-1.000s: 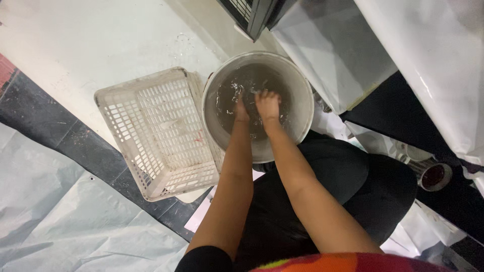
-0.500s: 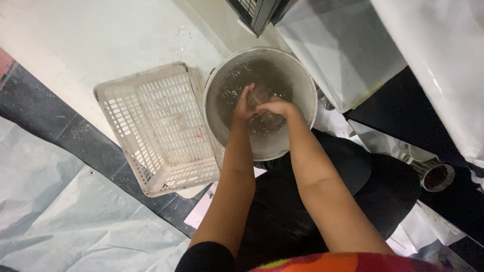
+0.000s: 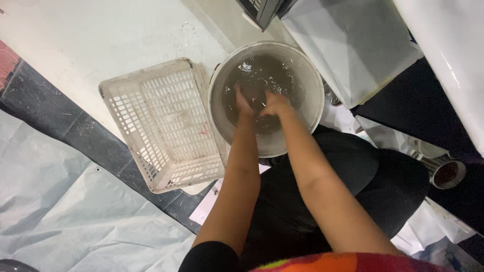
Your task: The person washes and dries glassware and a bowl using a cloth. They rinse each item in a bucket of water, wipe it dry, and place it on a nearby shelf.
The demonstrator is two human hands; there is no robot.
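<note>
A round white bucket (image 3: 313,95) of dark murky water stands on the floor in front of me. Both of my hands are inside it, partly under the water. My left hand (image 3: 244,103) dips in on the left side with its fingers submerged. Just to its right, touching it, my right hand (image 3: 275,105) is curled with the knuckles above the surface. The dark water hides what, if anything, the fingers hold.
An empty white plastic lattice basket (image 3: 161,121) sits against the bucket's left side. A grey tarp (image 3: 60,201) covers the floor at lower left. White sheeting (image 3: 348,45) lies beyond the bucket, and a small round tin (image 3: 447,174) stands at the right.
My hands have shifted within the bucket, drawing closer together near the middle of the water. The view has moved slightly; the basket and bucket stay in place.
</note>
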